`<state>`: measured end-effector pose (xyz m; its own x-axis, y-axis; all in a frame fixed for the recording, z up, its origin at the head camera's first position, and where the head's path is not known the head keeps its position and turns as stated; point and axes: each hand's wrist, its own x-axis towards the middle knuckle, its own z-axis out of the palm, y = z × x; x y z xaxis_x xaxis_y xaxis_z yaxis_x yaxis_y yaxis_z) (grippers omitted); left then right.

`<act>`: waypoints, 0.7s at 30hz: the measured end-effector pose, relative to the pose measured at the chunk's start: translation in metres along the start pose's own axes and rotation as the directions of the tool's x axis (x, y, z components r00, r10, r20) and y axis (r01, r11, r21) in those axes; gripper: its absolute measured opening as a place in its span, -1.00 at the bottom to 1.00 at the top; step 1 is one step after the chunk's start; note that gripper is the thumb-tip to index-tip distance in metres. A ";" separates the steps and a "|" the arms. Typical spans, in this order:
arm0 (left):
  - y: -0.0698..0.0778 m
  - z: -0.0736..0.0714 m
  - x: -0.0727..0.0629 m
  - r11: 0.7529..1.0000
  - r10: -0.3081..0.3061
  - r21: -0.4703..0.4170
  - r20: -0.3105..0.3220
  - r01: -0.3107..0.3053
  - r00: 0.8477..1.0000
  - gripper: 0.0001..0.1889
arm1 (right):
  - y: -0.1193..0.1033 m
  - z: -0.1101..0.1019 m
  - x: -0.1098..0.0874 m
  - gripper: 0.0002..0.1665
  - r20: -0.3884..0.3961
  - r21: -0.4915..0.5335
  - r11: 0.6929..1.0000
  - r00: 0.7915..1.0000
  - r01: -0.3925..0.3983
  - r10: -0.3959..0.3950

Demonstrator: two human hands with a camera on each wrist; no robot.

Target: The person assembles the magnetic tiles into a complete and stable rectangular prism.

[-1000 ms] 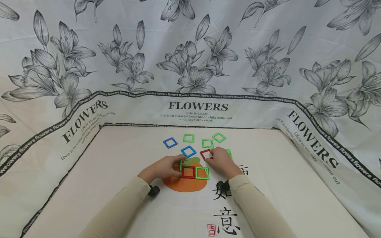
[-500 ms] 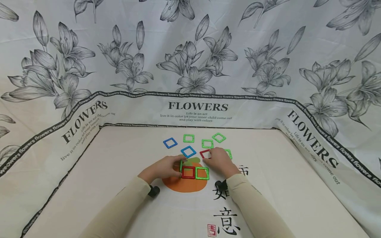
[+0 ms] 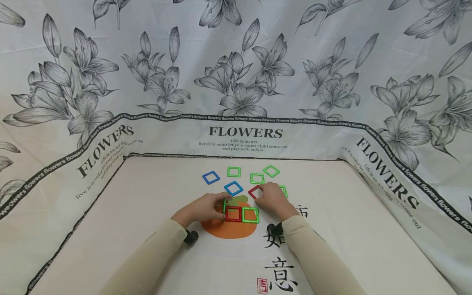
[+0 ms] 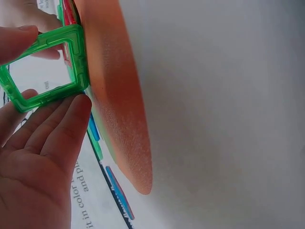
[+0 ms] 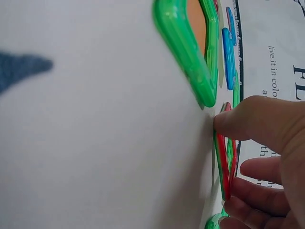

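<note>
In the head view my left hand [image 3: 200, 208] holds a green square magnetic tile [image 4: 80, 57] on edge. The left wrist view has the thumb on its upper side and straight fingers beneath. This tile stands at the left side of a flat red magnetic tile [image 3: 233, 220], which has a flat green magnetic tile [image 3: 250, 221] beside it on the right. Farther back, my right hand [image 3: 273, 198] pinches another red magnetic tile [image 5: 222, 160] between thumb and fingertips, close to the table surface. My fingers cover its right part in the head view.
Blue tiles [image 3: 233, 194] [image 3: 211, 182] and several green tiles [image 3: 257, 182] lie loose behind the hands. An orange printed shape [image 3: 230, 231] on the tablecloth is under the joined pair. A flower-print curtain [image 3: 236, 82] rises behind the table.
My right hand shifts slightly left, then back a little right, around the red tile. The left hand and its upright green tile stay in place.
</note>
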<state>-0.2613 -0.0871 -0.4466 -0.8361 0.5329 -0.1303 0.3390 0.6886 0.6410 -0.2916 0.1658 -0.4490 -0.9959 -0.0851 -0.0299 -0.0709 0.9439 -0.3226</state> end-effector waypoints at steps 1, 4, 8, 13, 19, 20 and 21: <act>0.000 0.000 0.000 1.000 -0.003 -0.001 0.000 0.003 1.000 -0.35 | 0.000 0.000 0.000 -0.48 -0.002 -0.005 1.000 1.000 0.006 -0.006; 0.000 0.001 0.001 1.000 -0.007 0.002 -0.002 0.007 1.000 -0.35 | 0.001 0.000 0.000 -0.45 -0.010 -0.019 0.999 0.999 0.033 -0.033; 0.001 0.001 0.000 1.000 -0.013 0.001 -0.005 0.013 1.000 -0.34 | -0.001 -0.001 -0.001 -0.32 -0.006 -0.014 0.998 0.998 0.059 -0.059; 0.000 0.001 0.001 1.000 -0.013 0.001 -0.004 0.013 1.000 -0.35 | -0.003 -0.002 -0.001 -0.26 -0.010 0.001 0.998 0.998 0.067 -0.067; -0.002 0.002 0.002 1.000 -0.011 -0.004 -0.006 0.011 1.000 -0.34 | -0.002 -0.001 0.000 -0.30 -0.047 0.012 0.995 0.994 0.100 -0.100; -0.002 0.002 0.002 1.000 -0.012 -0.004 -0.007 0.012 1.000 -0.33 | -0.001 -0.001 0.000 -0.31 -0.053 0.008 0.994 0.993 0.107 -0.107; -0.002 0.002 0.002 1.000 -0.014 -0.006 -0.008 0.014 1.000 -0.33 | -0.001 -0.001 0.000 -0.33 -0.061 0.007 0.993 0.992 0.115 -0.115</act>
<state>-0.2630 -0.0863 -0.4497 -0.8440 0.5194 -0.1336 0.3248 0.6933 0.6433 -0.2914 0.1653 -0.4473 -0.9828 -0.1730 0.0651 -0.1848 0.9255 -0.3305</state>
